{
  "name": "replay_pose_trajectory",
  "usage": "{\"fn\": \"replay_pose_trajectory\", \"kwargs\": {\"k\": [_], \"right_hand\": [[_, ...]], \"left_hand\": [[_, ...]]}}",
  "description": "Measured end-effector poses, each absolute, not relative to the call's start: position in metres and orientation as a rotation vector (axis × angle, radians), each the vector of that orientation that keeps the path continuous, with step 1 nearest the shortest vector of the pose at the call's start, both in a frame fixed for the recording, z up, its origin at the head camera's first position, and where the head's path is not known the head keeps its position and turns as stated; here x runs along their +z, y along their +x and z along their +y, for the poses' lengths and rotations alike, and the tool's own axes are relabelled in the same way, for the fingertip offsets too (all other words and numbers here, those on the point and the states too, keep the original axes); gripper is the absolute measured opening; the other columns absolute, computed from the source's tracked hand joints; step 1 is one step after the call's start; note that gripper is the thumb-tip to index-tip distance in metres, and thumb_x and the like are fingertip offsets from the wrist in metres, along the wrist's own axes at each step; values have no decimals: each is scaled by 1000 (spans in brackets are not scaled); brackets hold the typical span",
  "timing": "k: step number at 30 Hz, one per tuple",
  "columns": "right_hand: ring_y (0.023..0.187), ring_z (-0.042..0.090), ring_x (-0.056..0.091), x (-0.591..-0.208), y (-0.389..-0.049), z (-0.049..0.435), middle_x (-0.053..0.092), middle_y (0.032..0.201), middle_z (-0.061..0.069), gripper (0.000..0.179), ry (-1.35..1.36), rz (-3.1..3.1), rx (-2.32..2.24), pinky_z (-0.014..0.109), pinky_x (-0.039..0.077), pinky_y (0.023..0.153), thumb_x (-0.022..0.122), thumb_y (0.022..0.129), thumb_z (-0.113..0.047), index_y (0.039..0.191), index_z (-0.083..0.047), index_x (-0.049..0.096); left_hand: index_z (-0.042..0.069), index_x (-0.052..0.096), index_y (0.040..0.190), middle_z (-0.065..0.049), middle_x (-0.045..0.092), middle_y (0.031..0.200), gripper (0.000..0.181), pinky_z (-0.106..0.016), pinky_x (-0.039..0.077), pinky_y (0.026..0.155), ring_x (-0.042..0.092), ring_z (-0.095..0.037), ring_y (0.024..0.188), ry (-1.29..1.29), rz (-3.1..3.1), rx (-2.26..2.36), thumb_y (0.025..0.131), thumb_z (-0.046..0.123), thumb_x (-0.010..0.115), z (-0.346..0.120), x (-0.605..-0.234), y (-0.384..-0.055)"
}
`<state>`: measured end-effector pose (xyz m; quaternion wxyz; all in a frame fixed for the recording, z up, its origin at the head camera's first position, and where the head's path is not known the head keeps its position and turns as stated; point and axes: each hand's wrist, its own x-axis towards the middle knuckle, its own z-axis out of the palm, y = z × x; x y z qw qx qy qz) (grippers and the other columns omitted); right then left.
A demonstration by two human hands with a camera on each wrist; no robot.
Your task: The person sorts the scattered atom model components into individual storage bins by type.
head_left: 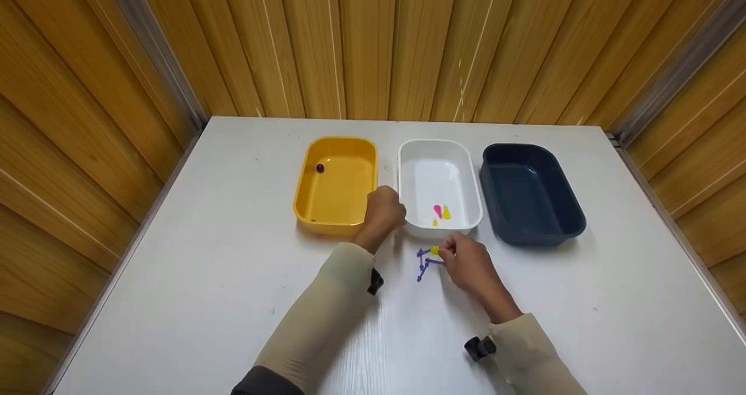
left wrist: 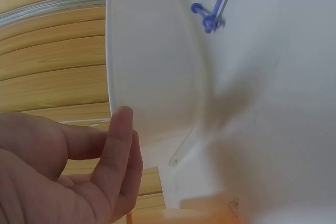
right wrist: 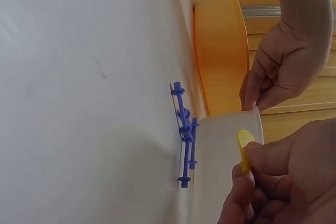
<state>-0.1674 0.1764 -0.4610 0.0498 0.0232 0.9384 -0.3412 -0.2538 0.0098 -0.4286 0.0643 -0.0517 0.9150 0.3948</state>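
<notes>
My right hand point(head_left: 468, 262) pinches a small yellow plastic piece point(right wrist: 244, 148) with a flat rounded end and a thin stem, between thumb and fingers. It is just in front of the white tray point(head_left: 440, 229). Beside these fingers, several purple rods point(head_left: 422, 259) with collared ends lie in a cluster on the table. At the near left corner of the white tray, my left hand point(head_left: 384, 211) holds the rim between thumb and fingertips. A pink teardrop-shaped piece point(head_left: 437, 211) and a yellow piece point(head_left: 446, 212) lie inside that tray, with a smaller yellow bit point(head_left: 435, 223) close by.
Left of the white tray is a yellow tray point(head_left: 335, 228) holding a dark purple bead point(head_left: 320, 168). On the right stands a dark blue tray point(head_left: 533, 237). All three rest on a white table point(head_left: 192, 267), enclosed by wood-patterned panels point(head_left: 373, 45) behind and on both sides.
</notes>
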Motion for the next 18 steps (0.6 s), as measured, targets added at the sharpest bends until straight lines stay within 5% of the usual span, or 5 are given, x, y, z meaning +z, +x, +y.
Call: {"fn": "replay_pose_trajectory", "kwargs": {"k": [18], "right_hand": [[81,22,55,-441,-187,185,60,87,8,11,176,2955,-1077,28,41,67,59,100,-15,100,-4,63]], "left_hand": [[-4,73,89,-15,73,86,9,-26,56,57,65,-24,71,-180,2721,1227,88,-3,64,11,-428,-254]]}}
